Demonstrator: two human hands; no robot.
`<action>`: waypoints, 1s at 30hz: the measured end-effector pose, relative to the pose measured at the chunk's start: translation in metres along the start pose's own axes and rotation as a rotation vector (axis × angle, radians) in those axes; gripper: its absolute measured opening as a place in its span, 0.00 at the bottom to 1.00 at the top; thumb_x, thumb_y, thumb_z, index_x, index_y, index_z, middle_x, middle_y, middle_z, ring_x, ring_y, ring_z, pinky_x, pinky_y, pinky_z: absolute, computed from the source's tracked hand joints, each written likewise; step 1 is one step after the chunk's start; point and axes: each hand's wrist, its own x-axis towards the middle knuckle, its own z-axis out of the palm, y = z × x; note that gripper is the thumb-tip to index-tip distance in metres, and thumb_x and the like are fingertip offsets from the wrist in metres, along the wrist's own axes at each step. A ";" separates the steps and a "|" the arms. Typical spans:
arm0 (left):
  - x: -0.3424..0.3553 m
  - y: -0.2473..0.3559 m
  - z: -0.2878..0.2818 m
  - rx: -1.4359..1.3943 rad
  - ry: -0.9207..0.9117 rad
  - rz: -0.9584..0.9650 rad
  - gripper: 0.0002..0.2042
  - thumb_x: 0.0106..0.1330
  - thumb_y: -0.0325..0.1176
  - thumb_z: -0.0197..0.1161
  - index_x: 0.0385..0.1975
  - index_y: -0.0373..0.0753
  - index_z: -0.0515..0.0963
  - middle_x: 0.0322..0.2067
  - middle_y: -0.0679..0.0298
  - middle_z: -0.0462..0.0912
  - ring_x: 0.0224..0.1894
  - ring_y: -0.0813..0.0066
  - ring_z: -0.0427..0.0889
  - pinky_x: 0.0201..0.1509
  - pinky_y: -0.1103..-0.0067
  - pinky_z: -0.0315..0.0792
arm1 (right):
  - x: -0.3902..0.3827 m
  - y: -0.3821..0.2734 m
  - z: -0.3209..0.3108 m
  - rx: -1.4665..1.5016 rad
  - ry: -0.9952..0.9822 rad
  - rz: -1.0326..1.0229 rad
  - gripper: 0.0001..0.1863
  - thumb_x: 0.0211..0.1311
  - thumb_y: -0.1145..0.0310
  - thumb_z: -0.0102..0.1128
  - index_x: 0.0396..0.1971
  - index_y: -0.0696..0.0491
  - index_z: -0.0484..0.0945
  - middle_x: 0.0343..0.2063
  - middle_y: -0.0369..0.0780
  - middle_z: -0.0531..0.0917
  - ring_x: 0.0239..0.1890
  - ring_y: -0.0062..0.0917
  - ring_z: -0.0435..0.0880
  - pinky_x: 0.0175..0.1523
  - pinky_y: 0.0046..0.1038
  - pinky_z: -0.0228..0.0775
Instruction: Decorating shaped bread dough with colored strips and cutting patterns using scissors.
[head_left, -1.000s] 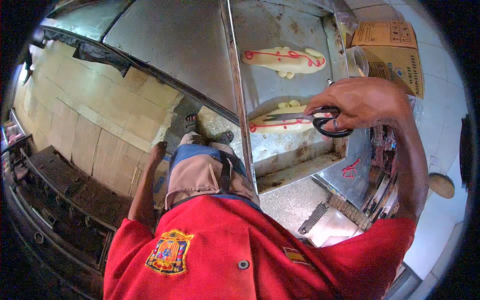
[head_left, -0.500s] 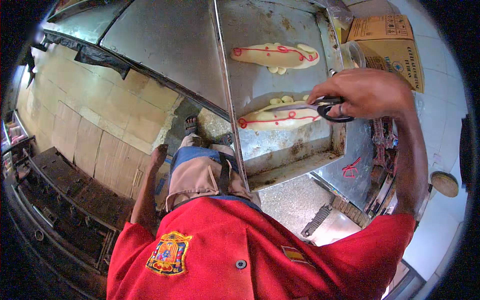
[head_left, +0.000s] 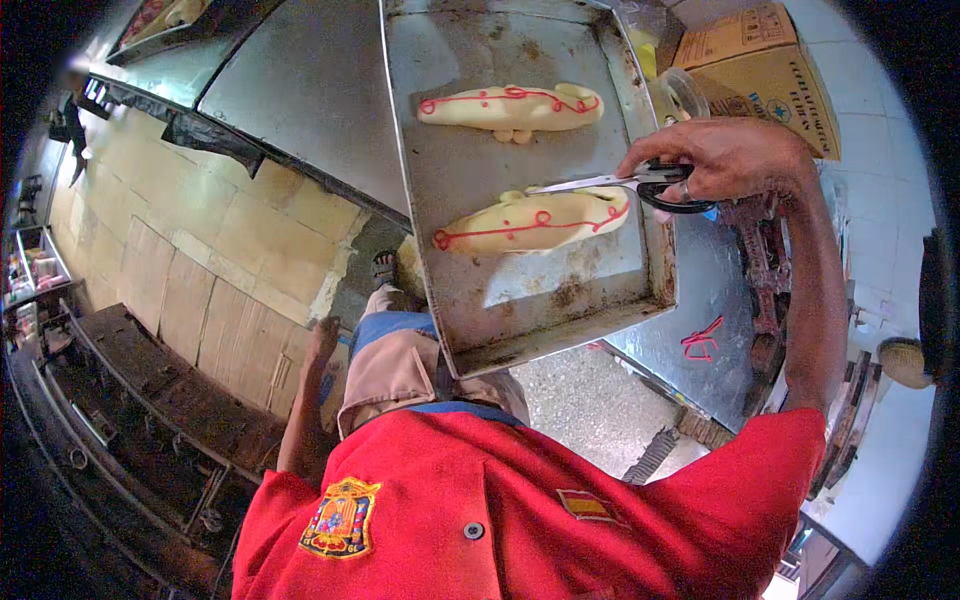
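My right hand [head_left: 722,160] grips black-handled scissors [head_left: 648,180], its fingers through the handle loops. The metal blades point left over the far edge of the nearer piece of pale dough [head_left: 530,222], where small snipped-looking lobes stick up. A thin red line with loops runs along this long piece. Farther back, a similar dough piece [head_left: 512,106] also bears a red line, with small lobes on its near side. Both lie in a stained metal baking tray [head_left: 570,335]. My left hand [head_left: 324,338] hangs low at my left side, away from the tray; its fingers are too small to read.
The tray rests on a metal worktop [head_left: 300,90] and overhangs its near edge. Cardboard boxes [head_left: 765,85] and a clear plastic tub [head_left: 680,95] stand at the back right. Red strips [head_left: 703,340] lie on the metal surface right of the tray. Dark metal equipment [head_left: 150,390] stands at left.
The tray with both dough pieces now appears farther left and slightly turned in view. The scissors have shifted left and up a little, their blades now near the dough's far edge.
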 end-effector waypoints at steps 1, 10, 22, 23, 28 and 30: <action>-0.013 -0.003 -0.004 -0.021 0.001 0.005 0.19 0.76 0.44 0.50 0.51 0.35 0.79 0.44 0.48 0.84 0.43 0.53 0.83 0.45 0.64 0.75 | 0.002 0.003 0.001 -0.003 0.009 -0.018 0.25 0.63 0.67 0.63 0.60 0.51 0.74 0.42 0.43 0.82 0.42 0.29 0.80 0.48 0.33 0.73; -0.055 0.049 0.010 -0.419 -0.093 -0.229 0.20 0.75 0.43 0.54 0.56 0.34 0.77 0.45 0.56 0.85 0.40 0.71 0.83 0.42 0.75 0.78 | -0.004 0.049 0.020 0.038 0.017 0.056 0.24 0.62 0.69 0.63 0.60 0.51 0.74 0.39 0.39 0.84 0.44 0.23 0.80 0.48 0.31 0.73; -0.080 0.088 0.018 -0.219 -0.069 -0.353 0.20 0.75 0.42 0.53 0.57 0.33 0.76 0.44 0.55 0.85 0.36 0.68 0.83 0.40 0.72 0.77 | -0.025 0.083 0.034 -0.035 0.037 0.028 0.22 0.65 0.68 0.62 0.59 0.52 0.74 0.40 0.38 0.84 0.44 0.22 0.80 0.49 0.29 0.73; -0.082 0.093 0.018 -0.299 -0.065 -0.398 0.20 0.75 0.42 0.52 0.57 0.33 0.76 0.45 0.55 0.84 0.37 0.68 0.83 0.41 0.71 0.77 | -0.022 0.088 0.037 -0.036 0.039 0.025 0.22 0.65 0.68 0.62 0.59 0.52 0.74 0.40 0.38 0.84 0.44 0.22 0.80 0.49 0.29 0.73; -0.086 0.117 0.013 -0.397 -0.047 -0.253 0.21 0.75 0.44 0.53 0.56 0.34 0.76 0.45 0.56 0.84 0.39 0.69 0.82 0.43 0.72 0.76 | -0.005 0.135 0.055 0.120 -0.013 -0.039 0.24 0.64 0.65 0.66 0.59 0.52 0.74 0.39 0.38 0.84 0.42 0.19 0.79 0.47 0.27 0.73; -0.085 0.124 0.012 -0.403 -0.056 -0.250 0.21 0.75 0.44 0.53 0.56 0.33 0.76 0.45 0.56 0.84 0.39 0.69 0.82 0.44 0.72 0.76 | -0.025 0.128 0.055 0.088 0.052 -0.057 0.24 0.63 0.65 0.66 0.59 0.51 0.74 0.37 0.37 0.84 0.41 0.19 0.80 0.46 0.27 0.73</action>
